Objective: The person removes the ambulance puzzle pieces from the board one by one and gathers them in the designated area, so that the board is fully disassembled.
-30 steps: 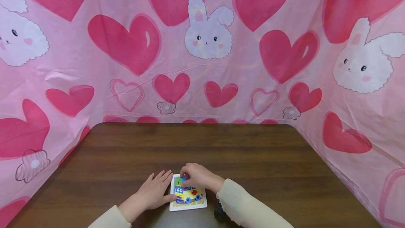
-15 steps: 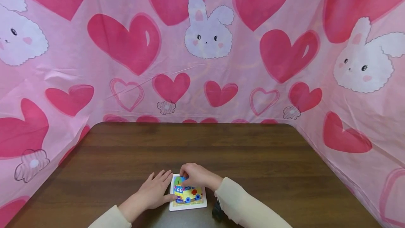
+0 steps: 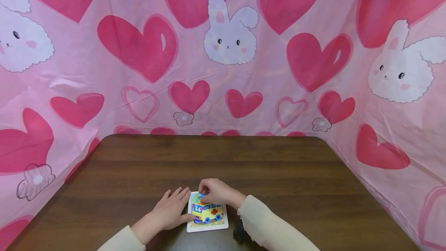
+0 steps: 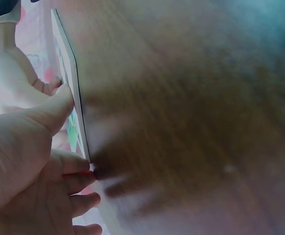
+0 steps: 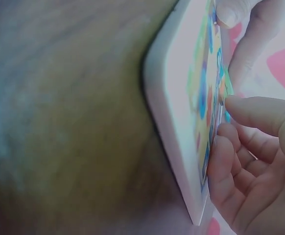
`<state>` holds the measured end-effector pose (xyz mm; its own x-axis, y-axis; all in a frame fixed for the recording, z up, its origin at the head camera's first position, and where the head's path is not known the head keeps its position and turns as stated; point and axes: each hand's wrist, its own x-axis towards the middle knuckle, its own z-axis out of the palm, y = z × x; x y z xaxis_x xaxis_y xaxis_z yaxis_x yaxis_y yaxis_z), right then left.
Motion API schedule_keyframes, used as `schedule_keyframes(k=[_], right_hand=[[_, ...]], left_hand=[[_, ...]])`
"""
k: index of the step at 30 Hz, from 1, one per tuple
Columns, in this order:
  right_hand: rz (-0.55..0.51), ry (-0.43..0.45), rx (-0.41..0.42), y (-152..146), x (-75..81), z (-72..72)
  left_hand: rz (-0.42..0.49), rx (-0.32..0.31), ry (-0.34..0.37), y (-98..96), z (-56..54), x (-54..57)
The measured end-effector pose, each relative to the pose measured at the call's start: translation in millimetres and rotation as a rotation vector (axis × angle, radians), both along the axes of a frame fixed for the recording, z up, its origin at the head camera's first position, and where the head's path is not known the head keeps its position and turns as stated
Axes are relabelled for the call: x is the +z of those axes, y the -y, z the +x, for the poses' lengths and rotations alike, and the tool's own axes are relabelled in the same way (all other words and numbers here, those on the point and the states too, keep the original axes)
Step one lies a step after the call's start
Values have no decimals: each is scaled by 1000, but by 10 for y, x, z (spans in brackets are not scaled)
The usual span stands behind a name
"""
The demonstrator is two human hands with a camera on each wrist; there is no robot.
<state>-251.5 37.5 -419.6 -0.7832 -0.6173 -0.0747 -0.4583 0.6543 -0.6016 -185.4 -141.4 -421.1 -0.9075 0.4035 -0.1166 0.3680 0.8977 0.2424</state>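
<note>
A white-framed picture puzzle (image 3: 209,227) with a yellow cartoon ambulance lies on the brown table, near its front edge. My left hand (image 3: 168,210) rests along the puzzle's left side, its fingers extended and the thumb on the picture's lower left. My right hand (image 3: 218,192) is over the upper part, fingers curled. In the right wrist view its thumb and fingers pinch a thin puzzle piece (image 5: 226,90) with green and orange colour, tilted up from the picture. Most of that piece is hidden by the fingers.
The wooden table (image 3: 223,158) stretches out beyond the hands. A pink cloth (image 3: 240,76) printed with hearts and rabbits hangs around its back and sides. A small black device (image 3: 239,232) sits beneath the right sleeve.
My right hand has shifted slightly up and away, and more of the ambulance's roof now shows beneath it. My left hand and the puzzle have stayed in place.
</note>
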Motion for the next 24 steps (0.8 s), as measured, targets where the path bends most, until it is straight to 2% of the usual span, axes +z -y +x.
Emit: schedule_keyframes(k=[7,12,17,24], right_hand=[[-188,190,-45,-53,-16,-43],[-231,265,-102,-60,-16,-43],[-213,283,-151,-51,-4,-17],[-216,268,-166,-42,0,-2]], left_hand=[[-4,1,-1,-7,8,0],[-5,0,-12,-14,16,0],[-9,3,-8,-18,19,9],[-7,2,-5,-22,24,18]])
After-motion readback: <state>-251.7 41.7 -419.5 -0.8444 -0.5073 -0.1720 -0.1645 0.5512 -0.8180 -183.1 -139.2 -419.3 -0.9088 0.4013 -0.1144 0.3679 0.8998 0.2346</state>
